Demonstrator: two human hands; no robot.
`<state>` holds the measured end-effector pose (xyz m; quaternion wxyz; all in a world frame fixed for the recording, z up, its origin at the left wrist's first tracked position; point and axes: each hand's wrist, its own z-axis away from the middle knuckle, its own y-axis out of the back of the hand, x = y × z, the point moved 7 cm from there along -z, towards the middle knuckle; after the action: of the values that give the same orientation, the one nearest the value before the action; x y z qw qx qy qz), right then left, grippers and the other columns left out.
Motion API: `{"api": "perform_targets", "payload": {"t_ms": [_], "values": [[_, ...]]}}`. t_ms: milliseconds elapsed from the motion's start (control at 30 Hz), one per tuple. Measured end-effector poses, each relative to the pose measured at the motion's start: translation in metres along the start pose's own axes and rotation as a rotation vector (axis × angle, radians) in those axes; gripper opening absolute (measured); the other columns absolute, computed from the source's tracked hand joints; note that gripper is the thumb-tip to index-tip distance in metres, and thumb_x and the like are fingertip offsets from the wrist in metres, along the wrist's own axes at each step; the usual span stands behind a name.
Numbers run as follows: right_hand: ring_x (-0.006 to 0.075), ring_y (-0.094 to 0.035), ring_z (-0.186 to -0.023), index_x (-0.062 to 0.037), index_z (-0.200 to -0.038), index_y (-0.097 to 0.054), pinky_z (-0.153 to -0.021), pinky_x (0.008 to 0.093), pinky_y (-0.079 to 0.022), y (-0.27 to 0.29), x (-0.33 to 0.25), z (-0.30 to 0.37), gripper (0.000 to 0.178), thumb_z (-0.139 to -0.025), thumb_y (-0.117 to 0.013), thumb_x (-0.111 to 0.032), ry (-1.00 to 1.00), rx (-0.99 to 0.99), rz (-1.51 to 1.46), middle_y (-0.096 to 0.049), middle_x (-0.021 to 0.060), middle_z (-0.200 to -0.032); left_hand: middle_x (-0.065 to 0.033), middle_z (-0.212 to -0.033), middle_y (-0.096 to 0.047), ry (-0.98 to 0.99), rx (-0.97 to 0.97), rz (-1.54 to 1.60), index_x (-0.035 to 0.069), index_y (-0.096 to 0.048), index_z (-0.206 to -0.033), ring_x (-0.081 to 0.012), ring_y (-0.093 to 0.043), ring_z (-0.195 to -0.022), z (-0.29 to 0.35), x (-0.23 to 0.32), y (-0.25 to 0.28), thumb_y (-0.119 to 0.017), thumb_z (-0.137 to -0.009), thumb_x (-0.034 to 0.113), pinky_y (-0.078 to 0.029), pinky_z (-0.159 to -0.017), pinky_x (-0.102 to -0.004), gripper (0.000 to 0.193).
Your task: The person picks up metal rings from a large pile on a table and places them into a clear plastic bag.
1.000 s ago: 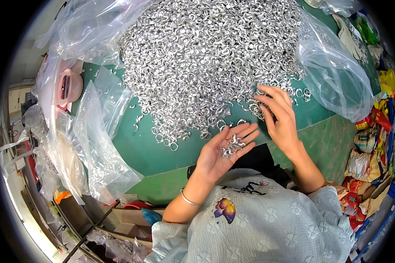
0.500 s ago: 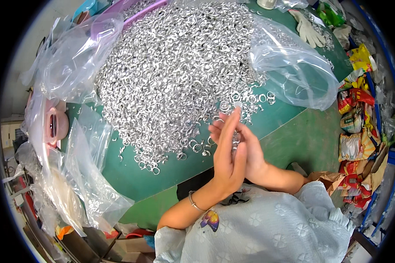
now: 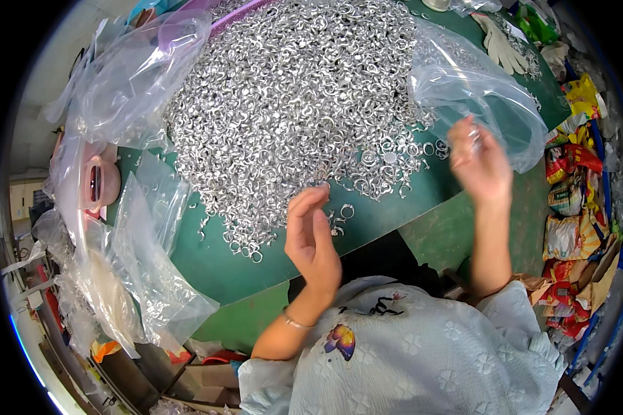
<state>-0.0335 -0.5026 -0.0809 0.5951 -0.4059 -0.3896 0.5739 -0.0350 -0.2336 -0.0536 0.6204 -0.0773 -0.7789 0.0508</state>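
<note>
A wide heap of small silvery metal rings covers the middle of the green table. At the heap's near edge is my left hand, its fingers loosely curved and the thumb apart, with nothing visible in it. A few loose rings lie just to its right. My right hand is raised at the right, beside the opening of a clear plastic bag. Its fingers are closed on something small and silvery, apparently metal rings. More rings show through the bag's film.
Clear plastic bags lie along the left edge, near a pink container. A purple basket stands at the back. White gloves rest at the far right. Colourful packages line the right side beyond the table.
My hands were pressed together over rings and have parted. The right has moved right and away toward the plastic bag; the left has moved left to the heap's near edge.
</note>
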Motion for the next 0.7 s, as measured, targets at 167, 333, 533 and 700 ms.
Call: {"api": "perform_targets", "payload": {"t_ms": [167, 333, 533, 700], "values": [[0.0344, -0.038, -0.119, 0.0158, -0.122, -0.035, -0.101, 0.0444, -0.036, -0.013, -0.123, -0.019, 0.040, -0.095, -0.041, -0.013, 0.803, 0.283, 0.584, -0.036, 0.0272, -0.128, -0.0106, -0.108, -0.054, -0.110, -0.295, -0.906, 0.003, -0.060, -0.106, -0.0262, -0.052, -0.098, 0.012, -0.004, 0.003, -0.065, -0.078, -0.001, -0.040, -0.088, -0.0352, 0.028], [0.0304, -0.029, -0.134, 0.0098, -0.131, -0.038, -0.108, 0.0397, -0.027, -0.030, -0.064, -0.001, 0.047, -0.092, -0.048, -0.013, 0.857, 0.315, 1.362, -0.039, 0.0212, -0.137, -0.0082, -0.110, -0.050, -0.100, -0.334, -1.085, 0.008, -0.062, -0.105, -0.0272, -0.046, -0.095, 0.022, -0.018, 0.002, -0.072, -0.073, 0.010, -0.033, -0.082, -0.0385, 0.033], [0.0239, -0.056, -0.102, -0.0011, -0.100, -0.063, -0.089, 0.0345, -0.042, -0.039, 0.052, 0.038, 0.022, -0.079, -0.063, 0.000, 0.734, -0.153, 2.074, -0.062, 0.0111, -0.102, -0.0091, -0.112, -0.050, -0.128, -0.183, -1.172, 0.010, -0.062, -0.102, -0.0287, -0.045, -0.100, 0.027, -0.016, 0.031, -0.070, -0.074, 0.006, -0.032, -0.086, -0.0405, 0.029], [0.0254, -0.052, -0.089, -0.0038, -0.097, -0.063, -0.076, 0.0353, -0.042, -0.015, 0.117, 0.031, 0.027, -0.071, -0.070, -0.006, 0.659, -0.573, 2.273, -0.057, 0.0066, -0.095, -0.0104, -0.118, -0.049, -0.143, -0.232, -1.147, 0.010, -0.063, -0.101, -0.0316, -0.044, -0.110, 0.031, -0.012, 0.024, -0.070, -0.073, 0.005, -0.030, -0.093, -0.0422, 0.029]]}}
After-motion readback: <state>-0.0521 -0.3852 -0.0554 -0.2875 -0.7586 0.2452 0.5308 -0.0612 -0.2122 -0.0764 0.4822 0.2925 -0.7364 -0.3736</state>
